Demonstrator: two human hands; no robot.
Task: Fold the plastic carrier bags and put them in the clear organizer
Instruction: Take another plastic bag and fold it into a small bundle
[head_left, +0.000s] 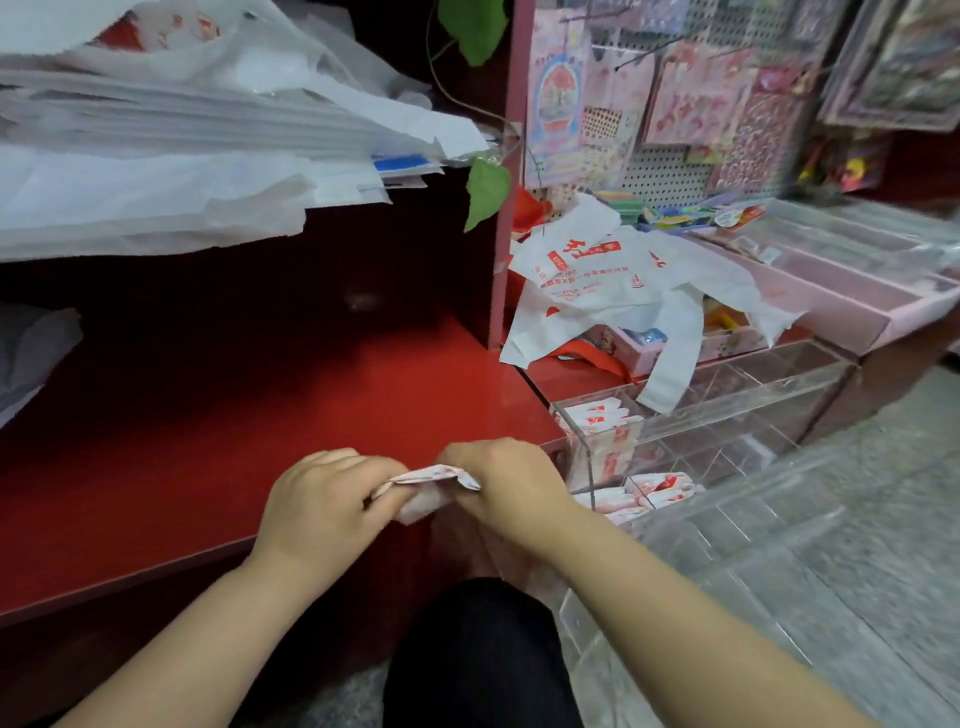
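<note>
Knee (483, 654) in black trousers is closest. Right above it the left hand (322, 499) and right hand (506, 483) are both pinching one small folded bag (426, 480) between them, fingers curled tight around it. They're holding it over the front edge of the red table (260, 415). It's squished down to a little packet, so I'd guess it's on its last fold or two and then goes in the box.

Progress-wise, somewhere in the middle, I reckon. The clear organizer (727, 395) sits just right of the hands. Two of its compartments have folded packets in them, a bunch at the back-left (597, 418) and more in the front one (654, 491). The other compartments look bare from here. Can't count the packets exactly since they overlap, but it's several in each.

Left to do are the loose bags (613, 280) heaped behind the organizer, white with red print. Looks like two or three, but they're tangled so I can't say for sure. So: one bag in hand, one organizer, two hands busy.
</note>
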